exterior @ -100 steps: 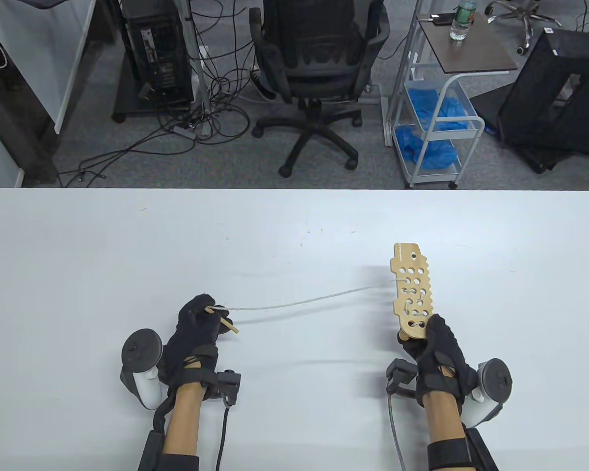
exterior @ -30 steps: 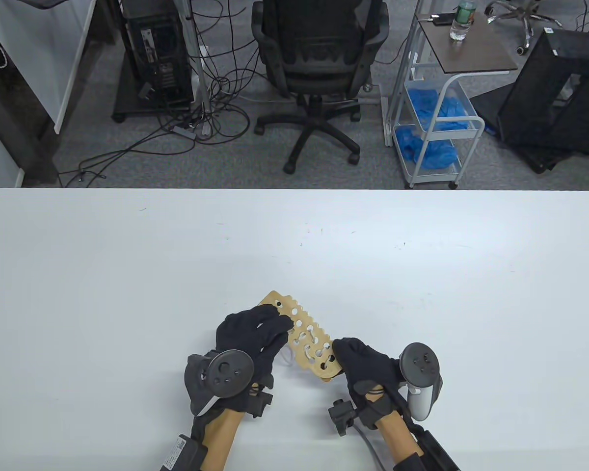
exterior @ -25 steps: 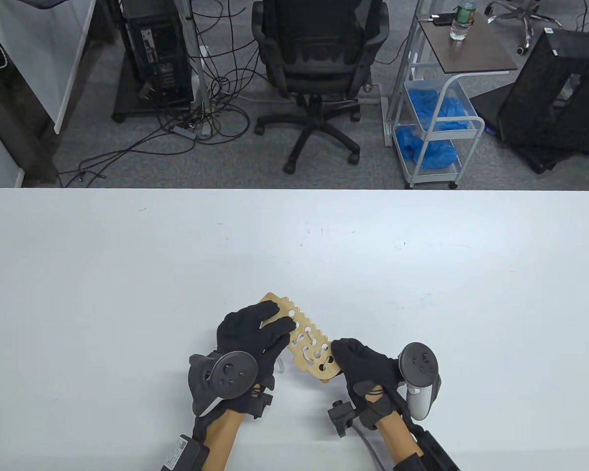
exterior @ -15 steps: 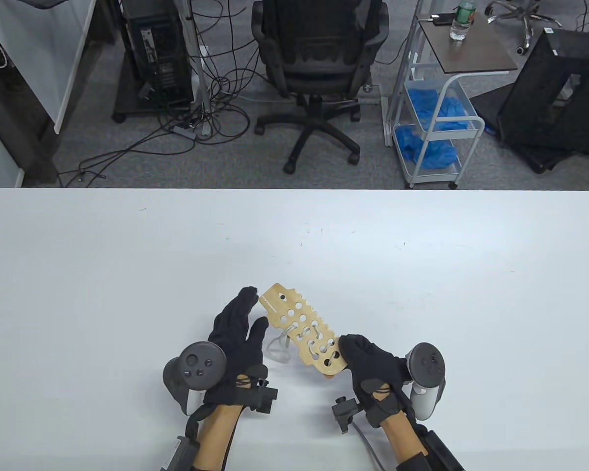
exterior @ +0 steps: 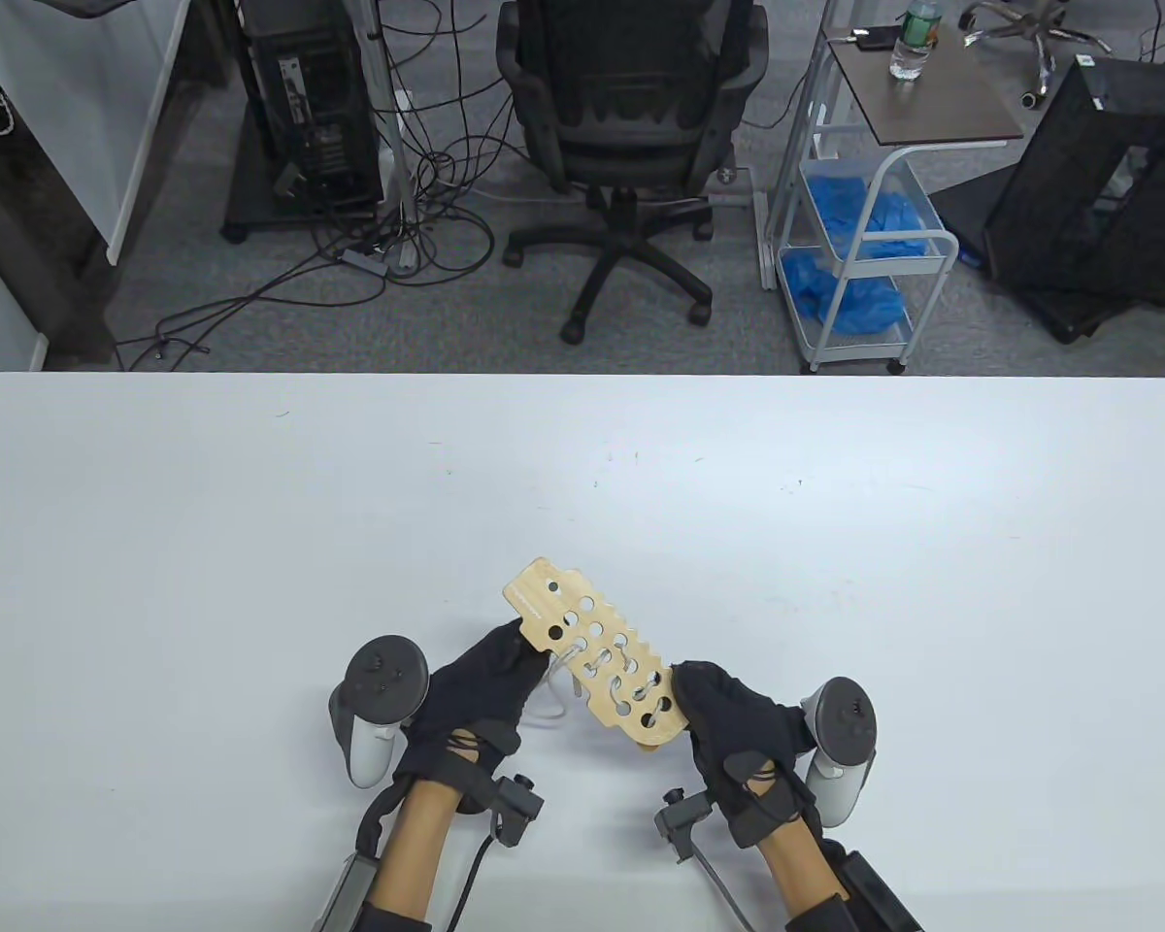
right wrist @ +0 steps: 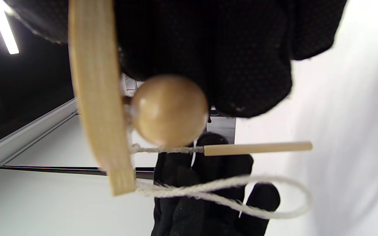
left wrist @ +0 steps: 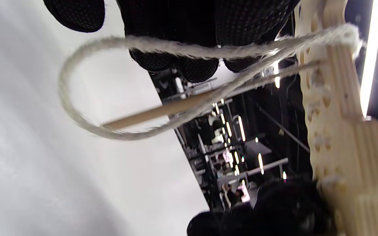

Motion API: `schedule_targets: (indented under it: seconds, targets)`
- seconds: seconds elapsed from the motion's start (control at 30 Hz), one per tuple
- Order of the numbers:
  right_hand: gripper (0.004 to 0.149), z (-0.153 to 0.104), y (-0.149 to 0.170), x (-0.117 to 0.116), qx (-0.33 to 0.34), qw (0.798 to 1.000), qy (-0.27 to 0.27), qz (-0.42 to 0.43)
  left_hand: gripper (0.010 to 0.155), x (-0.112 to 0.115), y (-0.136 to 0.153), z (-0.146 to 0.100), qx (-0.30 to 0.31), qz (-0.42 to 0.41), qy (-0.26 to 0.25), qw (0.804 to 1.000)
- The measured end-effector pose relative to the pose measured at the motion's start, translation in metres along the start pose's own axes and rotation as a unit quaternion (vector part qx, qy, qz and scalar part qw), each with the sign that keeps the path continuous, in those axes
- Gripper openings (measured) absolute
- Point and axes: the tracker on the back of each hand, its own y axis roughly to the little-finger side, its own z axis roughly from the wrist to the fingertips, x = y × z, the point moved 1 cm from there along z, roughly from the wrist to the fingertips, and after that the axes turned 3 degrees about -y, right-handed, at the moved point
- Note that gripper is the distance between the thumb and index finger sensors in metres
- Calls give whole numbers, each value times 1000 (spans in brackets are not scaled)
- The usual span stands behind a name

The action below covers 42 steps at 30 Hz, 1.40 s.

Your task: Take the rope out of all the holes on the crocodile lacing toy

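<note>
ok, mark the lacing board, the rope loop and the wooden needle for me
lacing board (exterior: 597, 660): table view, middle of the holed wooden face.
rope loop (right wrist: 274, 214): right wrist view, lower strand of the slack loop.
wooden needle (right wrist: 258, 148): right wrist view, middle of the thin stick on the rope's end.

Table view looking down from above and behind; wrist views close, underneath, tilted sideways, both sharing the crocodile toy (left wrist: 340, 131) and rope (right wrist: 228, 190).
</note>
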Motion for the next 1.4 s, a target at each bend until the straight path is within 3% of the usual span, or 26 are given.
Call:
schedule_targets:
  seconds: [0.23,0.7,1.0,1.4]
  targets:
    - [45,1,1,-1,4,1000,-7,8,54,11,3,3,12,4,67,998]
    - [45,1,0,-1,6,1000,-11,19,49,13,0,2,14,58,58,996]
    - [45,1,2,15,-14,999,40,-7,46,-6,-4,-4,24,64,-40,997]
    - [45,0,5,47,-45,993,113,-4,47,-20,4,-6,-8,58,-75,995]
